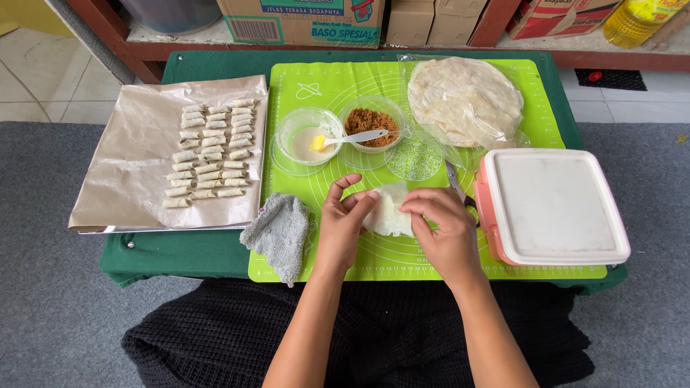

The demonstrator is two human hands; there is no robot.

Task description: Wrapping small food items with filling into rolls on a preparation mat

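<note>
A low green table over grey carpet carries a lime mat (323, 79). Nearest, the left hand (343, 215) and right hand (442, 223) pinch a small white wrapper (388, 212) flat on it, apparently mid-fold. Beyond: filling bowl (371, 122), then finished rolls (212, 147).

Silicone mat (503, 100): lime green, white printed circles and line markings. Tabletop (180, 251) cover: dark green. Wrapper piece (390, 210): pale white. Lidded box (553, 205): white lid, salmon-pink base. Cloth (279, 231): grey. Tray paper (129, 165): beige. Rolls (212, 151): cream. Bowl filling (371, 123): reddish brown. Floor carpet (50, 287): grey.
</note>
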